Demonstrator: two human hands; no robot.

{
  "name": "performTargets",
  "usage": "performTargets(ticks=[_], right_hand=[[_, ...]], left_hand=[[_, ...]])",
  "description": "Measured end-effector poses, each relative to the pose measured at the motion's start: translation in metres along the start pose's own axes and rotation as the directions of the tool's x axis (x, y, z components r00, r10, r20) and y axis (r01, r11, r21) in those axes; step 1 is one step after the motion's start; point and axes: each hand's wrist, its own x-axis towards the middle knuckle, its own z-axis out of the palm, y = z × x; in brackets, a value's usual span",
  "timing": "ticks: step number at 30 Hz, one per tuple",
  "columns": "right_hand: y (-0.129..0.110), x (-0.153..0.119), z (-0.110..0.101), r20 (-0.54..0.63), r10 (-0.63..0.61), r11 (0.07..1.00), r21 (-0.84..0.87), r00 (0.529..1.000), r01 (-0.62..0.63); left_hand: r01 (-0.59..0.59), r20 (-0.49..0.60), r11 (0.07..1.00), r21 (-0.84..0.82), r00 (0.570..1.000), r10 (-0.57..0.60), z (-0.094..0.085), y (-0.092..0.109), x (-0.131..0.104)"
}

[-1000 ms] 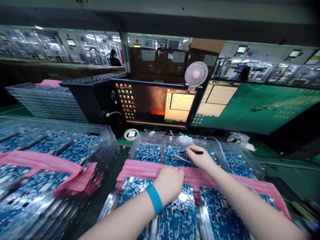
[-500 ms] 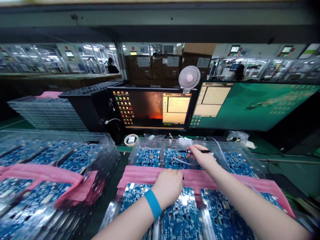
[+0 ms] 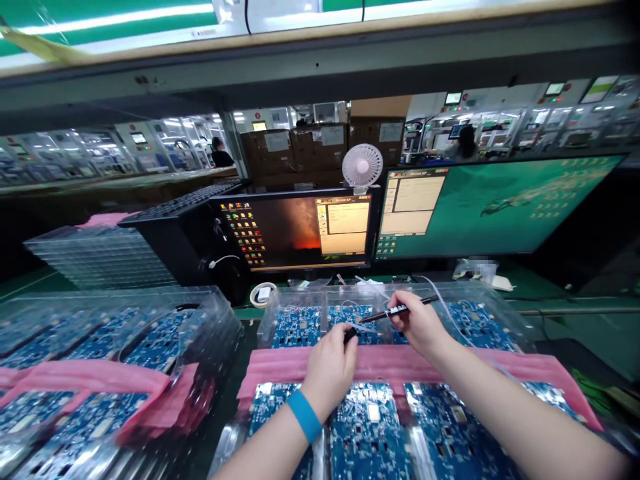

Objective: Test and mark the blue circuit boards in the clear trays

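Left hand [image 3: 330, 367] hid tip of small dark cap [image 3: 351, 333] pinched in fingers; right hand [image 3: 419, 323] covered middle of pen [image 3: 395, 311]. Both forearms cut by bottom edge. Pink sheet [image 3: 450, 365] hid parts of circuit boards [image 3: 367, 427]. Text on monitor [image 3: 300, 230] too small to read. Paper [image 3: 477, 267] near right screen blurred

Both forearms reach forward, the left hand [image 3: 330, 363] curled in a loose fist and the right hand [image 3: 419, 323] pinched shut, nearly meeting.
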Motion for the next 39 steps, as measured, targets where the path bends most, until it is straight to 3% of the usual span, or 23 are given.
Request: performTargets(ticks=[9, 17, 22, 25, 27, 30, 33, 36, 39], right_hand=[[0.005, -0.006, 0.003, 0.087, 0.015, 0.994, -0.108, 0.996, -0.005], [0.004, -0.026, 0.019, 0.294, 0.008, 0.984, -0.17, 0.956, 0.044], [0.006, -0.046, 0.027, 0.356, -0.111, 0.978, -0.125, 0.928, 0.165], [0.002, -0.056, 0.029, 0.388, -0.233, 0.865, -0.337, 0.892, 0.373], [-0.003, -0.061, 0.029, 0.459, -0.228, 0.746, -0.484, 0.859, 0.457], [-0.014, -0.068, 0.027, 0.549, -0.128, 0.685, -0.554, 0.826, 0.474], [-0.019, -0.077, 0.019, 0.52, -0.094, 0.639, -0.622, 0.849, 0.452], [-0.01, -0.083, 0.006, 0.491, -0.065, 0.444, -0.766, 0.869, 0.466], [0.006, -0.085, -0.005, 0.636, -0.044, 0.227, -0.744, 0.77, 0.628]], left_hand=[[-0.025, 0.016, 1.0, 0.005, 1.0, 0.025, 0.0, -0.001, -0.001], [-0.216, 0.046, 0.976, -0.036, 0.975, 0.218, -0.005, 0.001, -0.002], [-0.3, 0.064, 0.946, -0.123, 0.949, 0.309, -0.018, 0.005, -0.004], [-0.331, 0.109, 0.931, -0.152, 0.931, 0.349, -0.022, 0.01, -0.006], [-0.338, 0.15, 0.926, -0.171, 0.92, 0.363, -0.022, 0.013, -0.007], [-0.336, 0.166, 0.933, -0.127, 0.92, 0.354, -0.022, 0.012, -0.009], [-0.3, 0.098, 0.954, -0.031, 0.948, 0.301, -0.022, 0.001, -0.003], [-0.22, 0.021, 0.97, 0.101, 0.976, 0.219, -0.021, -0.013, 0.008], [-0.209, 0.013, 0.948, 0.238, 0.977, 0.213, -0.018, -0.021, 0.016]])
